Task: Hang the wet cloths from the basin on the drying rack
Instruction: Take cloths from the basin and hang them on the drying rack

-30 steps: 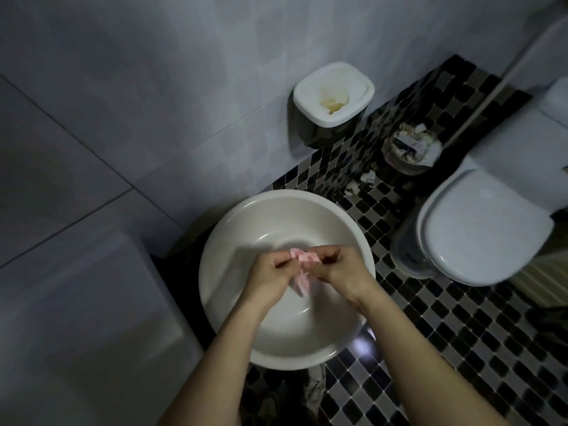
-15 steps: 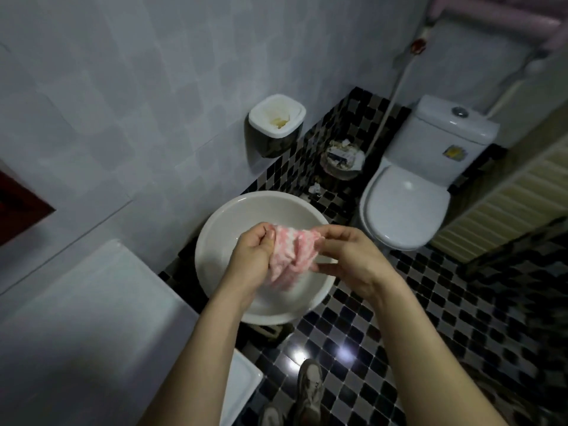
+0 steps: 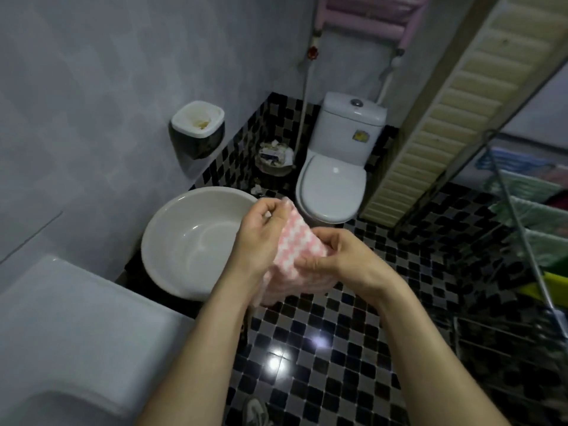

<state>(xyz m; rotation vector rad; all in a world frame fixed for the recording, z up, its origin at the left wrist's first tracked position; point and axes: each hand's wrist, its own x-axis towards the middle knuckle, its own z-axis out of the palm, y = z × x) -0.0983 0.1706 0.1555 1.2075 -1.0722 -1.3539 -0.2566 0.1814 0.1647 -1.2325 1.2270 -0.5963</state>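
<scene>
Cloth point(image 3: 296, 247): pink-and-white check, centre of frame. 0.5 s ago it was bunched between both hands above the basin point(image 3: 172, 241); now its upper part is opened out flat, and it is held to the right of the basin's rim, over the chequered floor point(image 3: 353, 348).

Drying rack point(image 3: 528, 210): newly in view at the right edge, pale cloths draped on its rails.

Left hand point(image 3: 258, 238): centre, fingers point(image 3: 276, 207) curled, pinching the cloth's top corner.

Right hand point(image 3: 344, 256): just right of centre, fingers point(image 3: 325, 238) and thumb curled, gripping the cloth's right edge.

The cloth's lower part hangs crumpled beneath the 2 hands. Both forearms rise from the bottom edge.
</scene>
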